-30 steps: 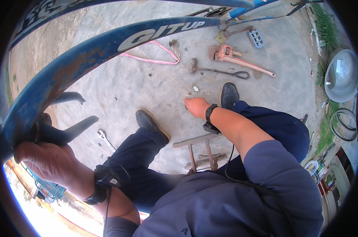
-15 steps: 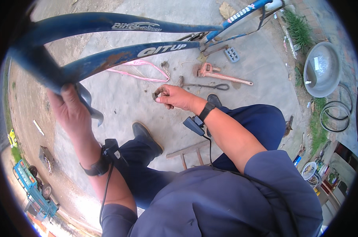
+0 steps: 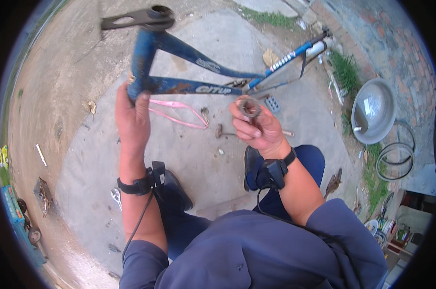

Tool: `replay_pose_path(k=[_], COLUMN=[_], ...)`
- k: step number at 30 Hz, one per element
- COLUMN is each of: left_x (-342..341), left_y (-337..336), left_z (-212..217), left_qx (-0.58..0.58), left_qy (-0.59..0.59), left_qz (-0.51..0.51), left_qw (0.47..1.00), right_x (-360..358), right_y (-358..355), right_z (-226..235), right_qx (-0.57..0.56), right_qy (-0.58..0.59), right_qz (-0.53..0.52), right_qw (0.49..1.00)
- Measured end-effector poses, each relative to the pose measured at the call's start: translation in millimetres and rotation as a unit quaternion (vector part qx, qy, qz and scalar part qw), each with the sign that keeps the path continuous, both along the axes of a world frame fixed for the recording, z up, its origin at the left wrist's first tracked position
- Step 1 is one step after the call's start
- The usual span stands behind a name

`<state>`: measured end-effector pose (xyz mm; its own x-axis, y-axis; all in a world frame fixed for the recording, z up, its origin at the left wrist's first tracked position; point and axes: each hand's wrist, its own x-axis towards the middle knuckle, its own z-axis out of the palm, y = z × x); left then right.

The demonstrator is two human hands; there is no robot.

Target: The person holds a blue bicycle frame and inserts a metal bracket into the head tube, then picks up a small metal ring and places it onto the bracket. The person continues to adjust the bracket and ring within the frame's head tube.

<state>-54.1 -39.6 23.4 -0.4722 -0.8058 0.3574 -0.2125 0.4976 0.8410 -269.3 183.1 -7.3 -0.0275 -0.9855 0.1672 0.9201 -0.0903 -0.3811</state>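
My left hand (image 3: 133, 115) is closed around the lower end of the head tube of a blue, rust-marked bicycle frame (image 3: 177, 85). The frame stretches away to the far right, where its far end is low near the ground. At the top of the head tube sits a grey slotted metal piece (image 3: 131, 20) with a round open end, slightly blurred. To the right of the head tube, apart from it, my right hand (image 3: 262, 132) is closed on a worn metal ring (image 3: 250, 107). The ring's opening faces up toward me.
A pink strap (image 3: 179, 105) lies on the concrete below the frame. A hammer (image 3: 219, 131) and a grey block with holes (image 3: 272, 103) lie near my right hand. At right are a metal basin (image 3: 372, 113) and black hoops (image 3: 395, 162). A wrench (image 3: 116, 196) lies by my left forearm.
The frame's near end has swung right and away, bringing the slotted piece into sight. My right hand has risen and moved right, turning the ring's opening upward. My left hand still grips the frame.
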Motion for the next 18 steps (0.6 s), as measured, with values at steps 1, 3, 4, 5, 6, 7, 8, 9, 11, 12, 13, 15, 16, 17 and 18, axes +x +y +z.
replay_pose_path(k=[1,3,4,5,6,7,8,9,11,12,13,15,16,17,18], left_x=[-1,-3,-4,-4,-4,-5,-5,-5,-7,-7,-7,-7,-7,-7,-7], left_y=[0,0,0,0,1,0,0,0,-1,-1,-1,0,2,1,0], left_z=[0,1,1,1,1,0,0,0,-1,-1,-1,-1,-1,0,1], left_qx=[-0.008,-0.021,-0.029,-0.04,-0.042,-0.046,-0.05,-0.053,-0.069,-0.071,-0.066,-0.042,-0.042,-0.053,-0.059], left_qy=[0.006,0.005,0.021,0.016,0.014,0.02,0.025,0.03,0.024,0.024,0.027,0.043,0.044,0.037,0.036], left_qz=[0.003,0.011,0.004,0.005,0.005,0.003,0.001,-0.001,0.008,0.01,0.009,-0.003,-0.002,0.0,-0.001], left_qw=[1.0,1.0,0.999,0.999,0.999,0.999,0.998,0.998,0.997,0.997,0.997,0.998,0.998,0.998,0.998], right_x=[-3,-9,-14,-18,-22,-26,-29,-33,-37,-37,-37,-35,-34,-32,-29], right_y=[0,-4,-7,-10,-14,-20,-26,-29,-43,-49,-55,-68,-73,-80,-86], right_z=[9,27,36,45,54,62,71,81,99,108,118,137,146,154,160], right_qx=[-0.008,-0.024,-0.032,-0.038,-0.043,-0.08,-0.064,-0.056,-0.058,-0.05,-0.041,-0.053,-0.041,-0.038,-0.037], right_qy=[0.002,0.001,0.012,0.023,0.034,0.042,0.058,0.077,0.131,0.163,0.195,0.243,0.248,0.268,0.299], right_qz=[-0.011,-0.038,-0.045,-0.052,-0.061,-0.058,-0.079,-0.099,-0.142,-0.163,-0.184,-0.205,-0.215,-0.227,-0.247], right_qw=[1.0,0.999,0.998,0.998,0.997,0.994,0.993,0.991,0.979,0.972,0.962,0.947,0.944,0.935,0.921])
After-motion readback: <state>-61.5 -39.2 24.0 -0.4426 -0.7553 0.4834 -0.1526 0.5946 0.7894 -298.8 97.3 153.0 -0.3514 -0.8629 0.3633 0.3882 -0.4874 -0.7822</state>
